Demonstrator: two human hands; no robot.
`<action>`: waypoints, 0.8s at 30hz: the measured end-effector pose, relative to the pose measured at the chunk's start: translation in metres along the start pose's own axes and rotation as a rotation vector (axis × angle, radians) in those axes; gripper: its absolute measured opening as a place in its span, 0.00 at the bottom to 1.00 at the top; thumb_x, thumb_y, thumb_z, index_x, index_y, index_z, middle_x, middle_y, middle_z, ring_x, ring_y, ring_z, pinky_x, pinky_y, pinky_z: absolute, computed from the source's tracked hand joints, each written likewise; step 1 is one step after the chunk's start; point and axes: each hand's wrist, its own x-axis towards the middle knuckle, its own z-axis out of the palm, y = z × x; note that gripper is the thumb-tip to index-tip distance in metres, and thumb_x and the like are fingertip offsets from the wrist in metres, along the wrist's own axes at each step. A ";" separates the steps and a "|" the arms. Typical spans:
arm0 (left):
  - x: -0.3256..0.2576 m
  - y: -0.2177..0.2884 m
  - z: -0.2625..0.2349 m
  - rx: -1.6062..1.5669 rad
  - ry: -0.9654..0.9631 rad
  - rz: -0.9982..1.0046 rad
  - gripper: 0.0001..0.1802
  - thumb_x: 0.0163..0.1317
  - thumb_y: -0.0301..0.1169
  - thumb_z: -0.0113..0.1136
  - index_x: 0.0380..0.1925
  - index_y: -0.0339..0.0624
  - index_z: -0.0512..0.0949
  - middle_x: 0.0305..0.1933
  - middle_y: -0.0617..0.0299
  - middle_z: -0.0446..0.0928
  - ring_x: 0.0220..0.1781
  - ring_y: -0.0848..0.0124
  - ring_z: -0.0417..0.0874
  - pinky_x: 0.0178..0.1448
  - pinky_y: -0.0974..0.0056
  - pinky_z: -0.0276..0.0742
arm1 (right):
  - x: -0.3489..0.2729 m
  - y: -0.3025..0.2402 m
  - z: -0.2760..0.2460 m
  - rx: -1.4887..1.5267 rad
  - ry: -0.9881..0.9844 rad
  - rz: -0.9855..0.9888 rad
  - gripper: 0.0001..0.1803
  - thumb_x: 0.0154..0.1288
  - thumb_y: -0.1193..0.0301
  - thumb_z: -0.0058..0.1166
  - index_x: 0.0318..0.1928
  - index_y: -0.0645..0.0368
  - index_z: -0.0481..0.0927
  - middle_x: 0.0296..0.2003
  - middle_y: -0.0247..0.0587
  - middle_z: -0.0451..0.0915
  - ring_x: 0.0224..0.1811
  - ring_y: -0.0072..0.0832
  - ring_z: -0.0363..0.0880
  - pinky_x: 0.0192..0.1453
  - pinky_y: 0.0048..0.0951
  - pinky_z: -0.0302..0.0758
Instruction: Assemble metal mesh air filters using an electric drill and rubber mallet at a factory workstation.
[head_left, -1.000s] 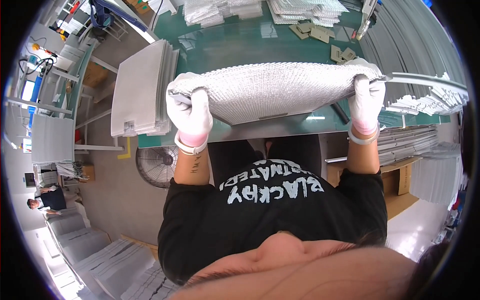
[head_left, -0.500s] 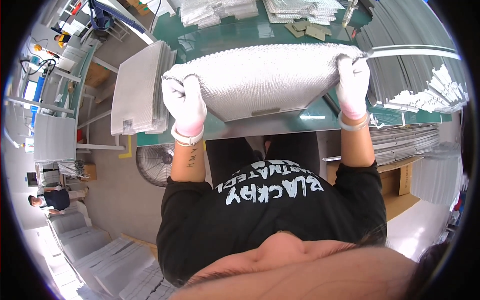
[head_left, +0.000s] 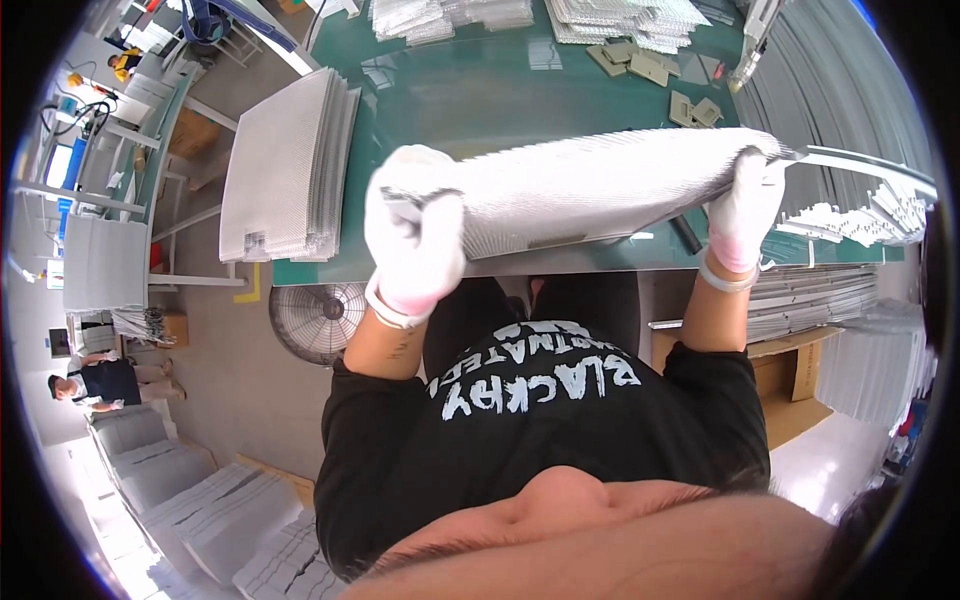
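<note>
A silvery mesh sheet [head_left: 590, 185] spans the space between the person's two gloved hands, its surface finely ridged and pale, almost white along the top where the light catches it. Fine slanting lines run down its near face, and a small dull tan patch [head_left: 556, 240] sits by the lower edge. The sheet is tilted, seen rather foreshortened, with the far edge bowed in a gentle curve and the near edge closer to the person's body.

The left grip [head_left: 415, 225] is closed on the sheet's left end, thumb on the near side; a grey edge shows between thumb and fingers (the glove is slightly blurred here). The right grip [head_left: 747, 205] pinches the opposite end, narrow, with the thumb laid up against the mesh. A thin grey strip [head_left: 870, 170] reaches rightward from beside the right grip; whether that hand holds it too, I cannot tell.

The sheet lies directly between the two grips, over the front part of the green bench [head_left: 450, 100]. Whether its lower edge touches the bench is unclear. A dark bar [head_left: 687, 235] lies just beside its right part, and a stack of mesh panels [head_left: 280, 165] stands to the left of the left grip, apart from it.
</note>
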 end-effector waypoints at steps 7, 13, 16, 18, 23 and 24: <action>-0.008 -0.001 -0.017 -0.089 0.081 0.076 0.08 0.69 0.32 0.58 0.35 0.39 0.74 0.30 0.59 0.73 0.30 0.68 0.74 0.35 0.60 0.72 | -0.014 -0.024 0.017 0.081 -0.174 -0.138 0.21 0.71 0.55 0.55 0.41 0.64 0.73 0.34 0.44 0.77 0.37 0.32 0.76 0.42 0.30 0.73; -0.014 0.001 -0.026 -0.081 -0.041 0.200 0.09 0.69 0.35 0.56 0.35 0.41 0.74 0.27 0.62 0.72 0.26 0.71 0.71 0.28 0.63 0.68 | -0.025 -0.027 0.018 0.270 -0.348 -0.192 0.17 0.71 0.64 0.54 0.30 0.64 0.74 0.24 0.43 0.76 0.25 0.31 0.75 0.29 0.28 0.72; -0.009 0.008 -0.052 -0.354 -0.653 0.292 0.18 0.62 0.33 0.53 0.12 0.47 0.67 0.14 0.68 0.70 0.13 0.75 0.69 0.13 0.67 0.60 | -0.049 -0.040 0.003 0.197 -0.400 -0.279 0.22 0.68 0.63 0.57 0.19 0.60 0.70 0.18 0.40 0.75 0.18 0.31 0.74 0.21 0.29 0.69; -0.036 0.023 -0.054 -0.382 -0.669 0.393 0.14 0.45 0.36 0.57 0.11 0.44 0.65 0.15 0.65 0.71 0.11 0.75 0.67 0.14 0.67 0.62 | -0.062 -0.035 -0.006 0.344 -0.453 -0.362 0.17 0.67 0.67 0.56 0.22 0.60 0.71 0.22 0.45 0.79 0.21 0.33 0.77 0.25 0.31 0.72; -0.081 0.039 -0.064 -0.054 -0.523 0.217 0.11 0.45 0.37 0.59 0.17 0.43 0.71 0.23 0.63 0.78 0.26 0.67 0.79 0.42 0.61 0.77 | -0.091 -0.035 -0.024 0.262 -0.437 -0.226 0.08 0.67 0.68 0.53 0.38 0.60 0.73 0.28 0.50 0.81 0.29 0.41 0.78 0.33 0.40 0.76; -0.084 0.041 -0.065 -0.053 -0.564 0.207 0.11 0.44 0.37 0.59 0.17 0.43 0.71 0.24 0.62 0.79 0.29 0.66 0.80 0.45 0.59 0.76 | -0.092 -0.032 -0.025 0.254 -0.452 -0.264 0.09 0.68 0.68 0.52 0.41 0.60 0.72 0.29 0.51 0.81 0.29 0.40 0.78 0.34 0.40 0.76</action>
